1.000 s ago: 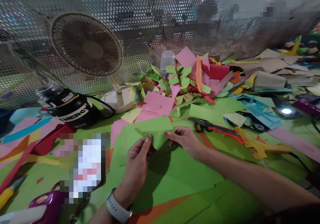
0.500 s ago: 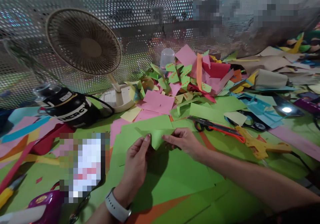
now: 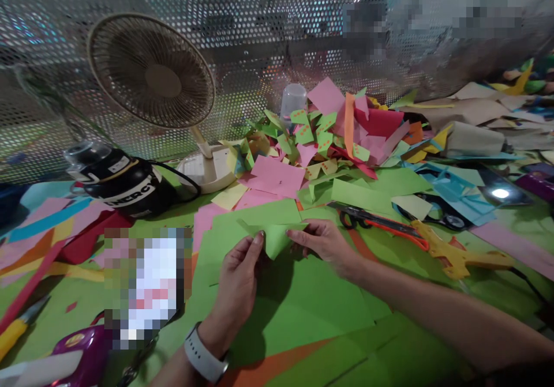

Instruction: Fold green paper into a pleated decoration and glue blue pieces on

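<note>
A small folded piece of green paper is held up between both hands, its lower corner pointing down. My left hand pinches its left side between thumb and fingers. On the right side, the thumb and fingers of my right hand close on the same piece. Below them lie large green paper sheets, with a shadow of the hands across them. An orange strip shows under the sheets near the front.
Folded green and pink paper pieces heap at the back. A desk fan and a black bottle stand left. Rightward lie a yellow glue gun, a dark cutter and black-handled scissors. A blurred phone sits left.
Both hands keep their pinch on the green paper, which looks nearly the same. The whole view has shifted slightly, so things appear a little farther right.
</note>
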### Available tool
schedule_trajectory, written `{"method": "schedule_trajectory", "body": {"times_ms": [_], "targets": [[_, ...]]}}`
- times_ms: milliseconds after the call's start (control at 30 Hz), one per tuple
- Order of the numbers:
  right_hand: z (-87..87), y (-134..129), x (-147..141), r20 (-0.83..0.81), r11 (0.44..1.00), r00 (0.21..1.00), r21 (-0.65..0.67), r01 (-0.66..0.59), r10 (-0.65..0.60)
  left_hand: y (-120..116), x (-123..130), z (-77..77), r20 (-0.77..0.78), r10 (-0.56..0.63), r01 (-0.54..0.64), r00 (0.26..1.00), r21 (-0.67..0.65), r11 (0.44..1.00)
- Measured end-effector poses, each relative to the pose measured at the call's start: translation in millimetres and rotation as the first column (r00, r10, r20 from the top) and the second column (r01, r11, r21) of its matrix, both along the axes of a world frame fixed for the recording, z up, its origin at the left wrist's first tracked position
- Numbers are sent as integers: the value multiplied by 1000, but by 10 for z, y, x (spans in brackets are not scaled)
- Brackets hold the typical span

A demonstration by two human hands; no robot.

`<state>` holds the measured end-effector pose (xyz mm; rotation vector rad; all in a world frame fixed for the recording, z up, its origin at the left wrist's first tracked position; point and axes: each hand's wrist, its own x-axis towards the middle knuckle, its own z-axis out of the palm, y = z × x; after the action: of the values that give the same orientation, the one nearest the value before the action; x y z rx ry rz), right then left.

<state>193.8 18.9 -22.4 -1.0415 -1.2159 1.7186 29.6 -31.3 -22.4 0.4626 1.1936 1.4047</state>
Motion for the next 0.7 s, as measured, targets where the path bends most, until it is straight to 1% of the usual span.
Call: {"method": "schedule_trajectory", "body": {"times_ms": [100, 267, 500, 700], "targets": [[-5, 2, 0, -3, 1000, 1000, 9, 7, -7, -4, 7, -3, 7, 20, -20, 1000, -1, 1000], [-29, 2, -1, -4, 1000, 1000, 11, 15, -15, -6, 29, 39, 16, 34, -34, 999, -12, 999], [-24, 2, -8, 1, 1000, 1000, 3, 6, -6, -10, 35, 37, -30, -5, 5, 1000, 11, 1000], [17, -16, 8, 8, 1000, 1000, 1, 3, -3, -7, 26, 30, -35, 46, -46, 998, 14, 999]]}}
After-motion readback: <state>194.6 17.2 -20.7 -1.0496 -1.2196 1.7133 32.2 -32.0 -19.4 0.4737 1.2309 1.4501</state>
